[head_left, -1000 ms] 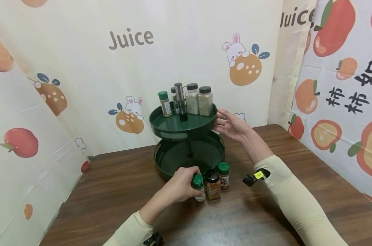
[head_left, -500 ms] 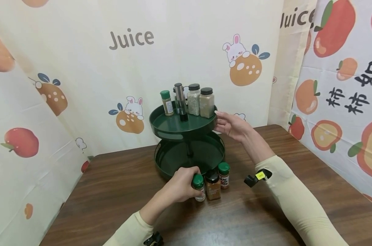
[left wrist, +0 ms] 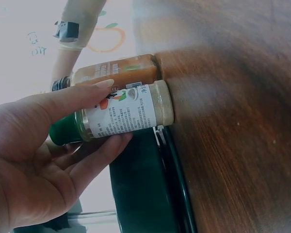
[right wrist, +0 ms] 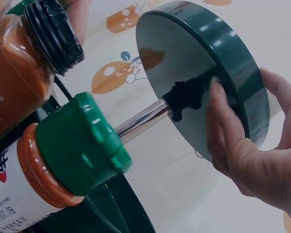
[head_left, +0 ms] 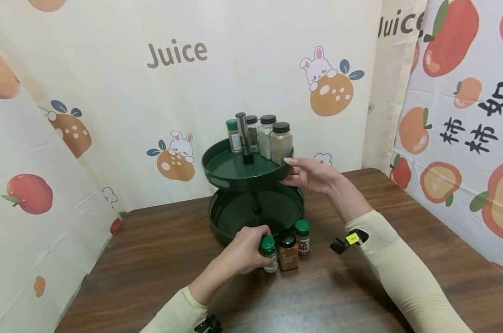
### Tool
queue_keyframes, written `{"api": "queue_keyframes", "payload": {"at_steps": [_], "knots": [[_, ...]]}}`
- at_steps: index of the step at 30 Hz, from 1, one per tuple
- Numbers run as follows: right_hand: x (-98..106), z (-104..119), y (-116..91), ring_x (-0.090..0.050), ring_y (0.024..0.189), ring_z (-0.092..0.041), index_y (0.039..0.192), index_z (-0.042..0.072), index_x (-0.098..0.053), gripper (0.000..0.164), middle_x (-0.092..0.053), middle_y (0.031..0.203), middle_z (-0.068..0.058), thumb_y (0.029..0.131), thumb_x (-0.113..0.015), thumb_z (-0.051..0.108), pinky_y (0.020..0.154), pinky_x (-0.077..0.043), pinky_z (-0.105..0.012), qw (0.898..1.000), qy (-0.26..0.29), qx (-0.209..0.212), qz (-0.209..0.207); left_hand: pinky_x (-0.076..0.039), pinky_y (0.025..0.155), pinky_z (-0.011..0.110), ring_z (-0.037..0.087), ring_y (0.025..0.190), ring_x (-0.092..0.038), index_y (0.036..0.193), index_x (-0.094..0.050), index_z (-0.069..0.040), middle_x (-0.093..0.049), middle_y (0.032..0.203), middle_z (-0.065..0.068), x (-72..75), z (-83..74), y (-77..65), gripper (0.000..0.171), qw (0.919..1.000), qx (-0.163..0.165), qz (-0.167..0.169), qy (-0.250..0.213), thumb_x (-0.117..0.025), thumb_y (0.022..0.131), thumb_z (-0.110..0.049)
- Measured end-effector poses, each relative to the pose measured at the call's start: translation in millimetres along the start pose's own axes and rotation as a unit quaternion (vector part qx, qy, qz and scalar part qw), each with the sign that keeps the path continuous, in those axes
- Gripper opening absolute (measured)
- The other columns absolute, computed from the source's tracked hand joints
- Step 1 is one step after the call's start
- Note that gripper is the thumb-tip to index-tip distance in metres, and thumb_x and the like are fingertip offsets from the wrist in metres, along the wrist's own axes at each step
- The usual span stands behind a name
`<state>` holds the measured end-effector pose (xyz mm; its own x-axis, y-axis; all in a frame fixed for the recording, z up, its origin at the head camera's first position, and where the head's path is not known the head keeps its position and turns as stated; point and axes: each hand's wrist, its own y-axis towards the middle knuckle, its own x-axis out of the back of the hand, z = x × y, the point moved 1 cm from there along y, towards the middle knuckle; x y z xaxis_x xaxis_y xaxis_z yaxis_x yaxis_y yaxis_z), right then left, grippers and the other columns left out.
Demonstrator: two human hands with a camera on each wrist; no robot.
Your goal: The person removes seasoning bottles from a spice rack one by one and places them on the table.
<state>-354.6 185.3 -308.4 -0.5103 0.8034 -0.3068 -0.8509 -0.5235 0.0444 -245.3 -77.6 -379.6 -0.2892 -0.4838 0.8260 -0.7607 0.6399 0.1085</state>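
Observation:
My left hand (head_left: 247, 249) grips a green-capped spice jar (left wrist: 121, 111) between thumb and fingers; its base is at the wooden tabletop. Beside it stand a black-capped jar of orange-brown powder (head_left: 288, 258) and another green-capped spice jar (head_left: 303, 243), in front of a dark green two-tier turntable. With the thumb at the rim and fingers underneath, my right hand (head_left: 314, 175) holds the right edge of the upper tray (head_left: 235, 172). On that tray stand a green-capped spice jar (head_left: 235, 141), a jar of green herbs (head_left: 253, 136) and two black-capped jars, the nearer one beige (head_left: 281, 145).
Below is the lower tray (head_left: 235, 215), its front partly hidden by the left hand and jars. A metal post (right wrist: 143, 119) joins the tiers. The wooden table (head_left: 160, 259) meets fruit-printed curtains (head_left: 110, 115) at the back and sides.
The upper tray has turned: its right-hand jars came nearer, while the green-capped jar moved right and back. My right hand shifted slightly nearer with the rim; the left hand stayed still.

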Motion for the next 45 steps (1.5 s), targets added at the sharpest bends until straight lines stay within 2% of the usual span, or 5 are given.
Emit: {"api": "queue_keyframes", "payload": {"at_steps": [8, 23, 32, 40, 45], "knots": [[6.6, 2.1, 0.5, -0.069, 0.118, -0.028, 0.162, 0.013, -0.029, 0.057, -0.052, 0.142, -0.018, 0.112, -0.054, 0.028, 0.100, -0.057, -0.041, 0.998, 0.053, 0.017, -0.025, -0.052, 0.066, 0.024, 0.005, 0.076, -0.058, 0.096, -0.061, -0.017, -0.060, 0.084, -0.010, 1.0, 0.4, 1.0, 0.042, 1.0000, -0.002, -0.002, 0.004, -0.098, 0.077, -0.022], [9.7, 4.9, 0.9, -0.069, 0.114, -0.020, 0.158, 0.003, -0.030, 0.052, -0.060, 0.133, -0.014, 0.112, -0.052, 0.013, 0.095, -0.058, -0.032, 0.994, 0.063, 0.043, -0.083, -0.051, 0.065, 0.024, 0.005, 0.074, -0.056, 0.095, -0.060, -0.018, -0.059, 0.083, -0.010, 1.3, -1.1, 1.2, 0.043, 1.0000, -0.004, -0.002, 0.008, -0.099, 0.076, -0.020], [6.6, 5.8, -1.5, -0.073, 0.103, -0.021, 0.139, -0.005, -0.047, 0.035, -0.067, 0.118, -0.016, 0.107, -0.057, 0.007, 0.092, -0.060, -0.033, 0.997, 0.042, 0.026, -0.052, -0.051, 0.065, 0.024, 0.005, 0.074, -0.056, 0.095, -0.061, -0.018, -0.059, 0.082, -0.010, -0.1, -1.7, -1.1, 0.043, 1.0000, 0.002, -0.003, 0.006, -0.099, 0.076, -0.020], [-0.7, 8.7, -6.1, -0.073, 0.107, -0.022, 0.152, -0.006, -0.034, 0.060, -0.066, 0.122, -0.016, 0.104, -0.067, 0.010, 0.098, -0.057, -0.035, 0.998, 0.020, -0.001, -0.055, -0.051, 0.065, 0.024, 0.005, 0.073, -0.057, 0.095, -0.061, -0.017, -0.059, 0.082, -0.010, -0.4, -1.0, -1.2, 0.042, 1.0000, 0.000, -0.003, 0.001, -0.098, 0.076, -0.018], [4.3, 9.0, -5.4, -0.074, 0.107, -0.023, 0.146, -0.004, -0.043, 0.045, -0.069, 0.119, -0.016, 0.109, -0.060, 0.014, 0.096, -0.058, -0.036, 0.999, 0.033, 0.011, -0.025, -0.051, 0.065, 0.024, 0.005, 0.074, -0.056, 0.095, -0.061, -0.018, -0.059, 0.082, -0.010, -0.6, -0.6, -0.6, 0.042, 1.0000, -0.001, -0.004, 0.003, -0.098, 0.076, -0.019]]}}
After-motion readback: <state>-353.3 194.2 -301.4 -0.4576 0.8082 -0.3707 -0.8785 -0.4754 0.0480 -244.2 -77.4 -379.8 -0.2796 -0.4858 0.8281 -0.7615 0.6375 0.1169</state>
